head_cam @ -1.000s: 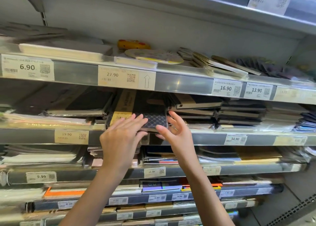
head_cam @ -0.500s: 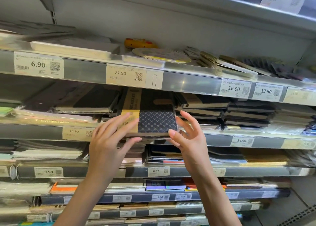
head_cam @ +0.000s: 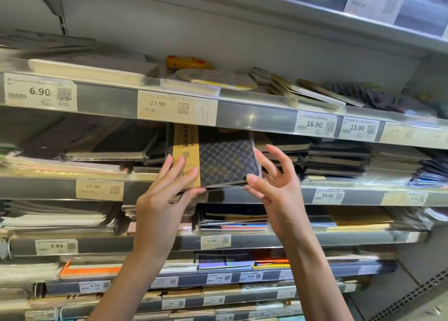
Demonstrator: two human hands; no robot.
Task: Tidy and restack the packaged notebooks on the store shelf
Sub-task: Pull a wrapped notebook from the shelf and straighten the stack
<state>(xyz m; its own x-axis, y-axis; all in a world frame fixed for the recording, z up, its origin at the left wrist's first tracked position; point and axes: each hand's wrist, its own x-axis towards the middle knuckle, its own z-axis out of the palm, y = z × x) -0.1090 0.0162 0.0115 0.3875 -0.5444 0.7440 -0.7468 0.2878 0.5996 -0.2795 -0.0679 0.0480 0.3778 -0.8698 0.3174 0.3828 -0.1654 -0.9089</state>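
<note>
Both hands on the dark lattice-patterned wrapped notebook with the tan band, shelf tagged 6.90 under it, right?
Wrong tag. In the head view both hands, left and right, hold the dark lattice-patterned wrapped notebook, but the tag below it reads 19.90.

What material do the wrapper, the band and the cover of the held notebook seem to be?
Wrapper: thin clear plastic film, glossy; it glints and juts past the edges. Band: probably matte kraft paper, tan with black print. Notebook cover: dark with a lattice pattern, maybe cloth or faux leather; I cannot tell.
</note>
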